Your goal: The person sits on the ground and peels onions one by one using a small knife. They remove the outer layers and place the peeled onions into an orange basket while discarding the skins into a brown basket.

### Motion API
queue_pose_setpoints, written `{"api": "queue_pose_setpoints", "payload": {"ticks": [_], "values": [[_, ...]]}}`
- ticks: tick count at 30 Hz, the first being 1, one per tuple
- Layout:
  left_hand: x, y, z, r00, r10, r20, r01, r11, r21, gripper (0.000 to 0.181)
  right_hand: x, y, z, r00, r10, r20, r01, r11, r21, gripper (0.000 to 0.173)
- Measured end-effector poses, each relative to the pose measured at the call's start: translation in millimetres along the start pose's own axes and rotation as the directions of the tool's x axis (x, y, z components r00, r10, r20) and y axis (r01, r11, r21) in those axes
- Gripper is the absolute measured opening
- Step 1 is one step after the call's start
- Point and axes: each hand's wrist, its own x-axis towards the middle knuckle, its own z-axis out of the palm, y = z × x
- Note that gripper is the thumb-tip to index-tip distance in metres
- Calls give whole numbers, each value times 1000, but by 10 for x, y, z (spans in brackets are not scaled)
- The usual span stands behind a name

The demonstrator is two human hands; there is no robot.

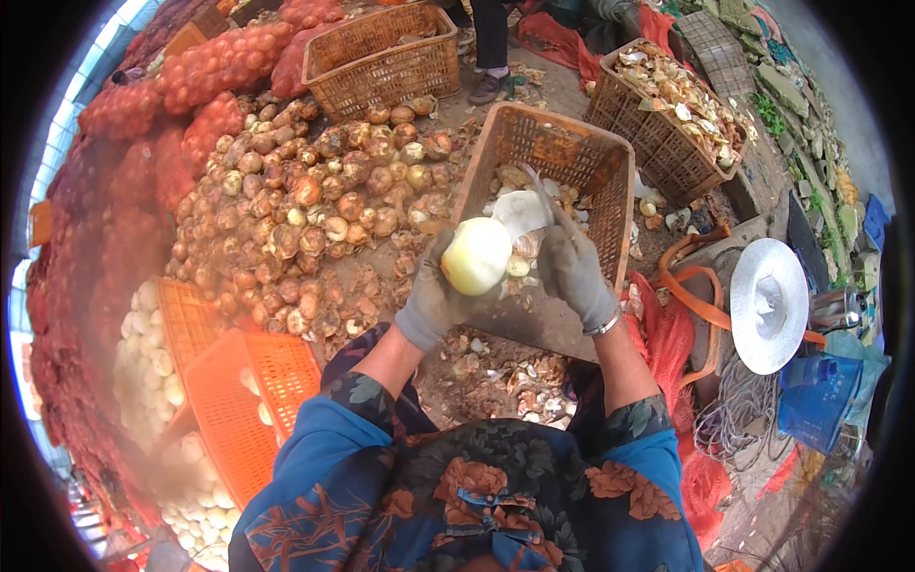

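My left hand point(437, 289), in a grey glove, holds a large peeled onion point(477, 256), pale and smooth, with a small brown spot at its left edge. To its right, my gloved right hand point(572, 268) grips a knife point(537, 187), whose blade points up and to the left. A pale layer of onion peel point(522, 213) lies between the onion and the blade; whether it is still attached I cannot tell. Both hands are over the near part of a brown plastic crate point(620, 193) with onion skins and scraps point(513, 179) in it.
Unpeeled onions point(307, 193) lie heaped at the left, with red mesh sacks point(214, 68) behind. An orange crate point(214, 400) and peeled onions point(150, 357) are at lower left. A crate of skins point(665, 136) stands at upper right. A person's leg point(492, 36) is beyond.
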Motion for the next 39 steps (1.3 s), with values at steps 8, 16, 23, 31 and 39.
{"api": "queue_pose_setpoints", "payload": {"ticks": [8, 16, 23, 31, 39], "values": [[-29, -14, 39, 998, 62, -23, -53, 957, 287, 75, 38, 60, -6, 999, -4, -41, 6, 999, 47, 70], [3, -46, -156, 992, 27, -119, -5, 983, 185, 63, -44, -67, 119, 975, 219, 25, -216, 973, -83, 69], [59, -37, -206, 995, 94, -45, -67, 909, 412, 64, -88, -133, 48, 976, 218, -17, -213, 966, 148, 46], [134, 19, -451, 977, 109, -183, -76, 981, 179, 56, -145, -64, 209, 988, 129, -89, -116, 984, 137, 48], [97, -73, -304, 944, 127, -305, -78, 983, 168, 45, -56, 120, 192, 963, 202, -179, -162, 963, 213, 34]]}}
